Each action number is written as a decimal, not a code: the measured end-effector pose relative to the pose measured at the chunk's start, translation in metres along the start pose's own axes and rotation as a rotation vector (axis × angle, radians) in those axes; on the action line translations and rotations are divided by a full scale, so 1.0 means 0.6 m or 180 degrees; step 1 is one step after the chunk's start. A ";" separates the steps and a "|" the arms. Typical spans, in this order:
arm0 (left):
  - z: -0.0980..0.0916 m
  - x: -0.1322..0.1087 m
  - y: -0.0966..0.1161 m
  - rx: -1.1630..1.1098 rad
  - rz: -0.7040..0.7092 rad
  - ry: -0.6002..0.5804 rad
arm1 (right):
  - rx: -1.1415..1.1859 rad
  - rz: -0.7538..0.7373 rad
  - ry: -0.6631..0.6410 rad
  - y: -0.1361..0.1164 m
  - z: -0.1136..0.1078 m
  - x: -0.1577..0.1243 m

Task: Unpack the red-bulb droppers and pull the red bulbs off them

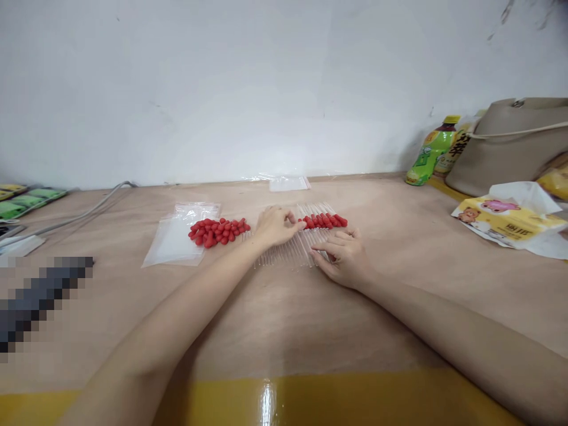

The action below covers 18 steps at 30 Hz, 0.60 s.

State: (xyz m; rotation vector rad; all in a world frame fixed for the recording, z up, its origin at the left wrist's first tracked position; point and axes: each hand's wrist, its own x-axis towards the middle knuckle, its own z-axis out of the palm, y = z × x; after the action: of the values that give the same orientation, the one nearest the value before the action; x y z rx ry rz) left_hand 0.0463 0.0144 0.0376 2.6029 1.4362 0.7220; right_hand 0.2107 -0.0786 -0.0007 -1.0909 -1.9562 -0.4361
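Slender clear glass tubes (284, 255) lie side by side on the brown-covered table, looking like dropper pipettes. A row of red rubber bulbs (326, 220) sits across the tubes on the right. My left hand (274, 226) is over the tubes, its thumb tip at the left end of that row, thumb and forefinger apart. Whether it touches a bulb is hard to make out. Beside the lower tube ends rests my right hand (345, 258), fingers loosely bent, with a gap between thumb and forefinger. A heap of loose red bulbs (217, 232) lies left of my left hand.
Clear plastic bags (171, 239) lie under and beside the heap; another bag (289, 184) is near the wall. At right are a green drink bottle (432, 152), a grey-beige bag (517, 145) and a tissue pack (506, 216). A grey cable (95, 204) runs at left.
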 end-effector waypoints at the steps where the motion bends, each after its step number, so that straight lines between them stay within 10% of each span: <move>1: 0.005 0.012 0.010 0.0013 0.0000 -0.0073 | -0.0007 -0.0029 -0.0017 0.001 -0.001 -0.001; 11: 0.031 0.039 0.036 0.0189 -0.0091 -0.0095 | 0.0072 -0.0055 -0.0088 0.002 0.001 -0.001; 18: -0.008 -0.059 -0.010 -0.0346 0.0205 0.0638 | 0.0304 0.0044 -0.0002 0.009 0.007 -0.004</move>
State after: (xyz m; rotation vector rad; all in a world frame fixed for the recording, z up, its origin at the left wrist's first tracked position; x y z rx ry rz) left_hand 0.0234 -0.0117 0.0274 2.5656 1.3229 1.0648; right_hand 0.2136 -0.0741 -0.0058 -1.0432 -1.9487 -0.3314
